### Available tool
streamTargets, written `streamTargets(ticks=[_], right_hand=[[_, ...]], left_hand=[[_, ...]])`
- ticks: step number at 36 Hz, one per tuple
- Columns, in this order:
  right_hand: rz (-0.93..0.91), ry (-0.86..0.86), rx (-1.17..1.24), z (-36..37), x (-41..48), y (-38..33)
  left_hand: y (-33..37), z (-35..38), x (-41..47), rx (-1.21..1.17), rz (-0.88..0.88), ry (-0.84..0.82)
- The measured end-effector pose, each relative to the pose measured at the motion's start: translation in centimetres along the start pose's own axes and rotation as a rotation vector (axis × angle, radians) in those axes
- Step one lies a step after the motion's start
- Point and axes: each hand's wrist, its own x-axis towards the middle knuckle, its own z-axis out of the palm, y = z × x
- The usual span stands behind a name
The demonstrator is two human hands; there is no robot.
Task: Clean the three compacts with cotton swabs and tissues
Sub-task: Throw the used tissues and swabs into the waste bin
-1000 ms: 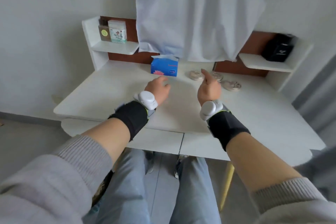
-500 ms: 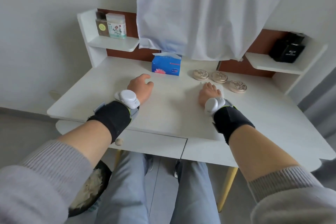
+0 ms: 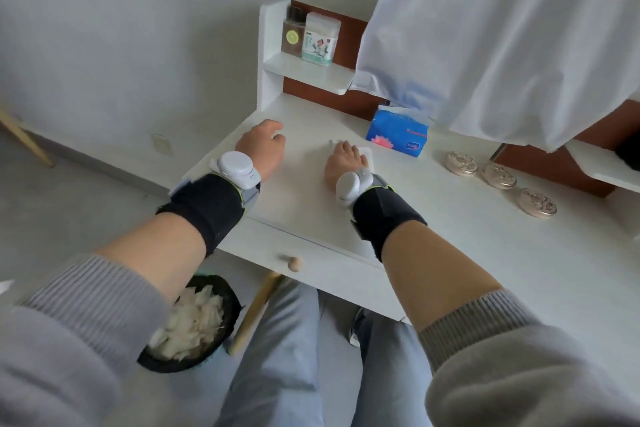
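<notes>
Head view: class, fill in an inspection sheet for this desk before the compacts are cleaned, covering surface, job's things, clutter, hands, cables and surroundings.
Surface: white desk, with a drawer knob under its front edge.
Job's things: three gold compacts in a row at the right, closed, untouched; blue tissue pack beyond the hands; no cotton swabs seen.
Clutter: bottle and box on the left shelf.
Hands: left hand rests on the desk, fingers loosely curled, holding nothing; right hand lies flat on a white sheet.
Cables: nothing seen.
Surroundings: white cloth hanging above the desk; bin of white scraps on the floor.
</notes>
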Motion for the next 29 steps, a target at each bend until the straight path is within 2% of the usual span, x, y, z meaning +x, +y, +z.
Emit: streamTargets(ticks=[8,14,17,20,24,26,28,29], right_hand=[[-0.129,-0.042,0.035,1.3,-0.9,-9.8],[-0.376,-0.085,0.045,2.1,-3.9,-16.9],[-0.441,-0.121,0.073,2.3,-6.1,-19.3],[-0.493,-0.09,0.05,2.7,-7.9,-20.5],[-0.538,-0.175,-0.004,2.9,-11.9,-23.3],[-0.517,-0.178,0.08,2.8,-13.9,-24.3],[-0.536,-0.097,0.139,3.4,-13.9,-23.5],[-0.551,-0.122,0.131,3.3,-13.5,-22.7]], left_hand=[[-4.7,-6.2,-0.3,0.02,-0.09,0.032],[-7.5,-9.9,-1.7,-0.077,-0.139,0.14],[-8.3,-11.7,-2.6,-0.12,-0.163,0.192],[-8.7,-13.0,-3.4,-0.158,-0.18,0.245],[-9.2,-14.0,-4.6,-0.202,-0.219,0.292],[-8.9,-14.4,-5.3,-0.202,-0.22,0.298],[-8.3,-14.6,-5.7,-0.206,-0.215,0.301],[-8.0,-14.6,-5.9,-0.205,-0.206,0.303]])
